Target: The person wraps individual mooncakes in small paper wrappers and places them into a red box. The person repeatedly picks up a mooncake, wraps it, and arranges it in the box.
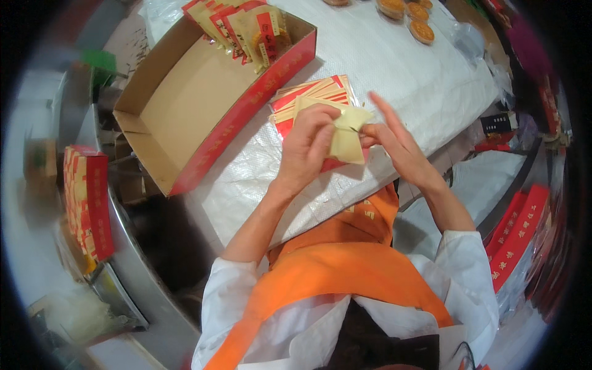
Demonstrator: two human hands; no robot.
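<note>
A cream paper-like pouch (349, 147) is held between my two hands above a stack of flat red-and-cream pouches (327, 92) on the table. My left hand (306, 140) has its thumb and bent fingers closed on the pouch's left side. At its right edge my right hand (399, 143) pinches the pouch, the index finger stretched out and slightly blurred. A small dark gap shows at the pinched edge; what is inside, if anything, I cannot make out. Beyond the stack, a long open cardboard box (185, 92) holds a row of filled pouches (246, 31) at its far end.
Several round golden cakes (422, 31) in clear cups sit at the far right of the white-covered table (394, 68). A patterned red box (89, 203) stands at left by a metal edge (139, 246). Red boxes (518, 237) lie at right.
</note>
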